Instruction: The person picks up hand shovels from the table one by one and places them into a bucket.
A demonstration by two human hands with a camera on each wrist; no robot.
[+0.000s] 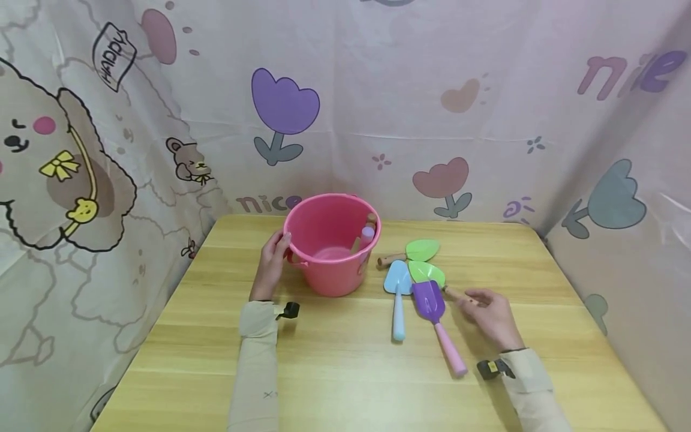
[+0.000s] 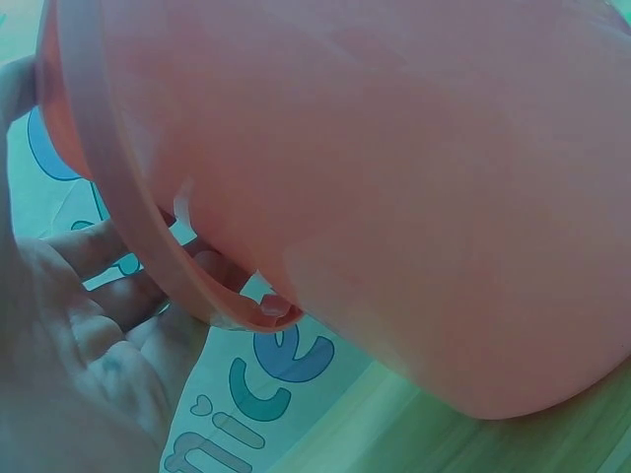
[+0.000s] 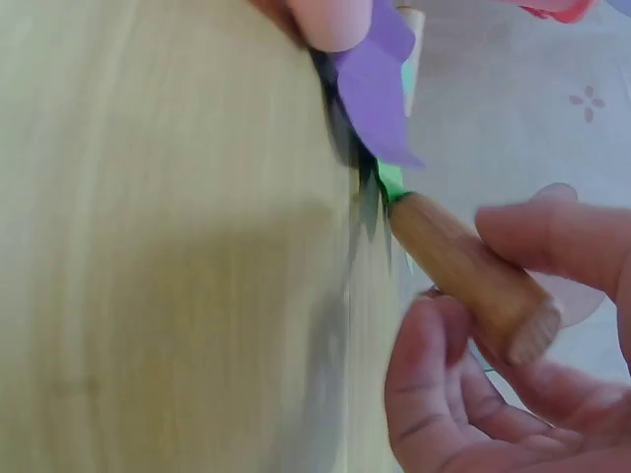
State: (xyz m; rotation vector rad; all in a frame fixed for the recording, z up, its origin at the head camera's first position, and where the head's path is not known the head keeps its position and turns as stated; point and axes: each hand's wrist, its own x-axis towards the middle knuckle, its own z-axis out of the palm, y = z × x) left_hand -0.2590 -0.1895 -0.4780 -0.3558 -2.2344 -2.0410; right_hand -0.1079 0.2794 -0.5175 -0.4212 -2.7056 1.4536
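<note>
A pink bucket (image 1: 335, 279) stands upright on the table, and my left hand (image 1: 270, 264) grips its rim at the left side. The left wrist view shows the thumb and fingers on either side of the rim of the bucket (image 2: 394, 197). My right hand (image 1: 493, 318) pinches the wooden handle of a green trowel (image 1: 427, 273), whose handle (image 3: 463, 266) sits between thumb and fingers in the right wrist view. A purple shovel (image 1: 429, 302) with a pink handle overlaps that green blade. Beside it lies a light blue shovel (image 1: 398, 279).
A second green trowel (image 1: 423, 249) with a wooden handle lies behind the others. Inside the bucket lean tools, among them a lilac handle (image 1: 367, 234) and a wooden one (image 1: 371, 220). Patterned curtains (image 1: 345, 162) enclose the wooden table (image 1: 335, 366) at the back and sides.
</note>
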